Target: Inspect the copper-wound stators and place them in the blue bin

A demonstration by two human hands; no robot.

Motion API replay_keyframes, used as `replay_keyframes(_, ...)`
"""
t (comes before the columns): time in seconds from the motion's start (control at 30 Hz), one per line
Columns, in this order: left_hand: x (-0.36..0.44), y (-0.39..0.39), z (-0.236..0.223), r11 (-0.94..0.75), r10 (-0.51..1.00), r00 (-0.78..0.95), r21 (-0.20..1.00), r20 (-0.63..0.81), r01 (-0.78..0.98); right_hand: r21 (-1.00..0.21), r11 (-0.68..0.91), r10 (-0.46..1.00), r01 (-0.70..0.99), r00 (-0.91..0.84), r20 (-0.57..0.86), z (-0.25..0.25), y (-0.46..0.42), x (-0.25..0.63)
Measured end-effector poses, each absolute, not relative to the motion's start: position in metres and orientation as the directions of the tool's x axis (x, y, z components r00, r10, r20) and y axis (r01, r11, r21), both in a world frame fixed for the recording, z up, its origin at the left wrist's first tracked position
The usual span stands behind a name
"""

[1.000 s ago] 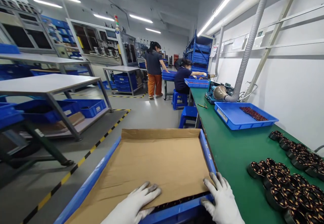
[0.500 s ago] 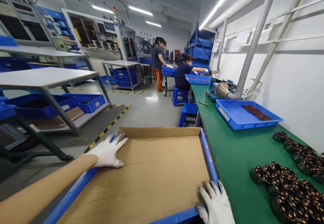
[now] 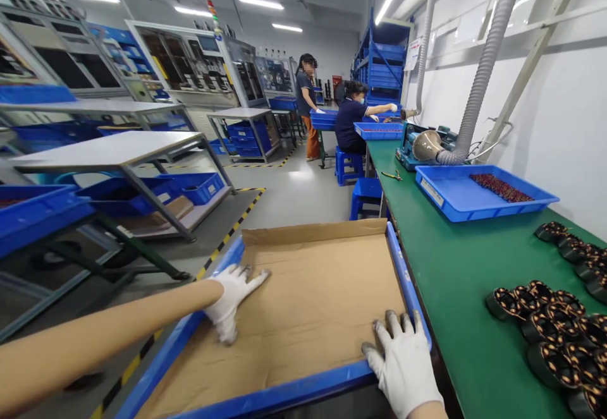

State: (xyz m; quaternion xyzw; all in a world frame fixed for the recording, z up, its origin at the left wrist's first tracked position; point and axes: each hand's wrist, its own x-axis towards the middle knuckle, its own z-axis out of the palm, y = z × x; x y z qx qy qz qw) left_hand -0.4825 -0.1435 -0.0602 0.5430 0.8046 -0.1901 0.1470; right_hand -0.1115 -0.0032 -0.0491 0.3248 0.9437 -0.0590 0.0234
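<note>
A blue tray (image 3: 294, 394) lined with brown cardboard (image 3: 313, 292) lies in front of me, along the left edge of the green workbench (image 3: 441, 267). My left hand (image 3: 233, 299), in a white glove, rests at the tray's left side with its fingers spread over the cardboard. At the near right corner is my right hand (image 3: 401, 356), gloved too, its fingers apart and lying over the rim onto the liner. Neither hand has anything grasped. Black ring-shaped parts with copper windings (image 3: 550, 330) stand in groups on the bench, to the right of my right hand.
A blue tray of small dark red parts (image 3: 502, 188) sits on the bench, with pliers (image 3: 391, 176) and a blue-green machine (image 3: 422, 144) beyond. Two people (image 3: 351, 115) work farther back. Blue stools (image 3: 365, 194) stand beside the bench; a white-topped table (image 3: 104, 150) is at left.
The view has shifted, showing more of the tray's near rim. My left hand has slid nearer along the tray's left side, fingers still spread. My right hand stays at the near right corner.
</note>
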Motion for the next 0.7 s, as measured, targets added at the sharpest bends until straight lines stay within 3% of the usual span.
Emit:
replay_keyframes(0.2,-0.425,-0.187,-0.074,0.029,0.834,-0.101,-0.139,-0.543,0.99,-0.101,0.694,0.71,0.713,-0.7,-0.069,-0.042,-0.021,-0.12)
replay_keyframes(0.37,-0.411,-0.181,-0.086,0.089,0.894,-0.155,-0.172,-0.421,0.981,-0.109,0.696,0.699,0.71,-0.705,-0.124,-0.04,-0.032,-0.126)
replay_keyframes(0.43,-0.395,-0.163,-0.084,0.111,0.905,-0.144,-0.104,-0.401,0.988,-0.101,0.685,0.701,0.721,-0.691,-0.175,-0.038,-0.031,-0.129)
replay_keyframes(0.53,-0.356,-0.125,-0.076,-0.022,0.913,0.035,0.037,-0.406,0.999,-0.115,0.653,0.699,0.748,-0.654,-0.289,-0.032,-0.023,-0.134)
replay_keyframes(0.7,-0.311,-0.079,-0.065,-0.237,0.874,0.254,0.094,-0.414,0.967,-0.192,0.553,0.697,0.811,-0.577,-0.426,-0.032,0.008,-0.137)
